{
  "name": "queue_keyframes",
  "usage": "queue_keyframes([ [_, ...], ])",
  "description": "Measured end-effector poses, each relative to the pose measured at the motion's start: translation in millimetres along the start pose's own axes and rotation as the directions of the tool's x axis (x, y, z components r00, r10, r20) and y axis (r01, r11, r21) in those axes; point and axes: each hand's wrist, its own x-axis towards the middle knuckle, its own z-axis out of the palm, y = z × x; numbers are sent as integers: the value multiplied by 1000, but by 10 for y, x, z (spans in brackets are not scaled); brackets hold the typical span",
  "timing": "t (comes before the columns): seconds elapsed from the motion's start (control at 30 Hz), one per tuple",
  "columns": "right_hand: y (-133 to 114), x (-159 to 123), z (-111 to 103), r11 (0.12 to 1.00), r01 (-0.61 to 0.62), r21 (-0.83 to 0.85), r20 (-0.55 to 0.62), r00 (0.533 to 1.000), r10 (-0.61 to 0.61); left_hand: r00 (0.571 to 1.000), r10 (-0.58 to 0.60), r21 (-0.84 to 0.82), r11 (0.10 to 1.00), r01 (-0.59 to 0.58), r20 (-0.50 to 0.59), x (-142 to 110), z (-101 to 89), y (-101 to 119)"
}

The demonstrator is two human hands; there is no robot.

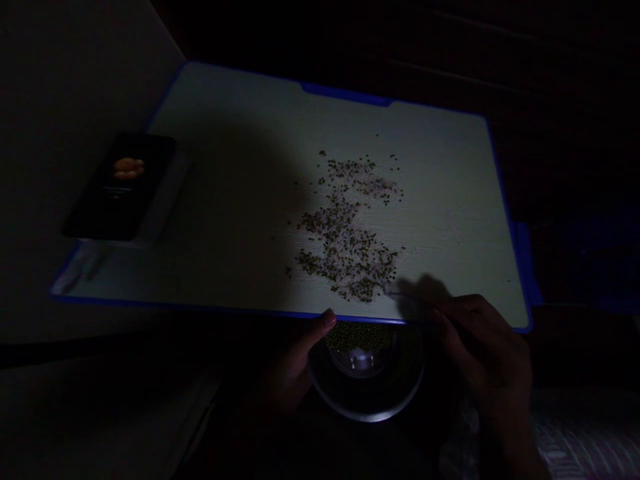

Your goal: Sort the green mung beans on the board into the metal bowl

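Observation:
Small green mung beans (367,257) mixed with pale grains lie scattered across the middle of a pale board (440,160) with a blue rim. My right hand (493,353), at the board's front right, is closed in a pinch on a thin tool (407,295). The tool's tip reaches the near edge of the beans; its kind is too dark to tell. A round metal bowl (370,417) with more green beans inside sits under the front edge. My left hand (297,363) grips its left side, thumb up against the board's edge, other fingers mostly hidden.
On the board's left side lies a dark box-like thing, perhaps a phone on a box, its black top (120,190) showing an orange picture. Blue clips (347,93) stand on the far and right edges. Striped cloth (590,440) shows at lower right. Surroundings are very dark.

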Motion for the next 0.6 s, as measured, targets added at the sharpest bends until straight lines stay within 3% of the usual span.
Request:
queue_keyframes([
  [0.13,38,53,-47,998,-12,-62,-50,999,9,999,28,106,994,-24,-40,-10,-38,-28],
  [0.3,-12,91,-5,999,38,-11,-4,999,-38,999,37,184,982,-29,-37,-11,-33,-5],
  [0.6,-82,49,-31,996,50,68,70,996,-55,998,60,265,962,-67,34,-177,145,306],
])
